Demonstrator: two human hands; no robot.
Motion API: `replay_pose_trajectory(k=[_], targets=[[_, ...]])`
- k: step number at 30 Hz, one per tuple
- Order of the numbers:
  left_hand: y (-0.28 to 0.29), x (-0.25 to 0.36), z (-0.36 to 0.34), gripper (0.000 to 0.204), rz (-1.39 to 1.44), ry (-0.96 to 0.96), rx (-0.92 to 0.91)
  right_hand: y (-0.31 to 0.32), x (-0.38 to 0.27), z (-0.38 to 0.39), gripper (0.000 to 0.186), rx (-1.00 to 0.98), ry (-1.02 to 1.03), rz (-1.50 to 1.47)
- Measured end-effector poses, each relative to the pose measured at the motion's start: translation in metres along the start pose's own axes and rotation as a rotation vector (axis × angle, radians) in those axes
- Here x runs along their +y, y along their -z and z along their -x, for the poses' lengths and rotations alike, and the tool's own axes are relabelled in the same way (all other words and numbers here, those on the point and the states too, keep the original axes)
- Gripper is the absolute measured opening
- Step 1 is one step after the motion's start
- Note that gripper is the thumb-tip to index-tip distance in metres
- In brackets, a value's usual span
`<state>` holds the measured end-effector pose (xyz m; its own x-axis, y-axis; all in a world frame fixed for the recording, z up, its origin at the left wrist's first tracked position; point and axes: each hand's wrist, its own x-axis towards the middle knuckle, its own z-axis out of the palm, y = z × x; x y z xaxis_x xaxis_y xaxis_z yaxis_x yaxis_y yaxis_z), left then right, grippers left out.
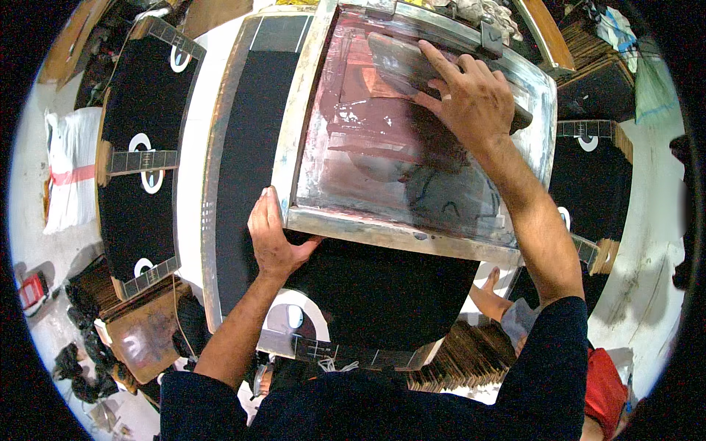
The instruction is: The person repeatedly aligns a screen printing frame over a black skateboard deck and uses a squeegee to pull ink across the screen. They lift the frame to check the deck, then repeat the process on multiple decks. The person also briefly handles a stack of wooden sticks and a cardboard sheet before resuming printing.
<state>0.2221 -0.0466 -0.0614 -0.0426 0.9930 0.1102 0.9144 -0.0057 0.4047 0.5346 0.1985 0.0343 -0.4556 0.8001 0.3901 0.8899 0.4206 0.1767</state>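
A screen-printing frame (397,239) with pale, stained edges lies tilted over a black fabric panel (382,294). Dark red ink (368,136) is smeared across its mesh. My left hand (273,246) grips the near left corner, fingers along the side and thumb under the near edge. Toward the far part of the mesh, my right hand (474,99) is closed over a dark squeegee (393,55), its index finger stretched along it. Part of the squeegee is hidden by the hand. Below the frame, a white ring-shaped print (315,312) shows on the fabric.
More printed black panels lie on the left (140,95) and right (603,173). Stacked boards (471,356) stand near me, with another person's leg (491,301) at the right. A white sack (70,195) sits far left. A metal hinge clamp (491,40) holds the frame's far edge.
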Motion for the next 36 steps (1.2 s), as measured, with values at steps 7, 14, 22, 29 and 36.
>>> replay_pose_trajectory(k=[7,14,22,29,36], targets=[[-0.0013,-0.0019,0.0009,0.128,-0.005,-0.035,0.025,-0.0051,0.0041,0.0047,0.075,0.054,0.026,-0.014],[-0.0014,-0.0004,0.002,0.129,-0.034,0.003,-0.008,-0.0038,0.0008,0.0038,0.073,-0.014,0.007,-0.016],[-0.0011,-0.0004,0.0002,0.128,-0.033,-0.03,0.017,-0.0022,-0.0001,0.0049,0.073,0.025,0.084,0.024],[-0.0021,-0.0015,0.0004,0.127,-0.029,-0.038,0.02,-0.0019,0.0014,0.0044,0.069,0.069,0.136,0.015],[-0.0015,-0.0019,-0.0001,0.128,0.013,0.012,-0.019,-0.0043,0.001,0.0071,0.071,0.044,0.109,0.005]])
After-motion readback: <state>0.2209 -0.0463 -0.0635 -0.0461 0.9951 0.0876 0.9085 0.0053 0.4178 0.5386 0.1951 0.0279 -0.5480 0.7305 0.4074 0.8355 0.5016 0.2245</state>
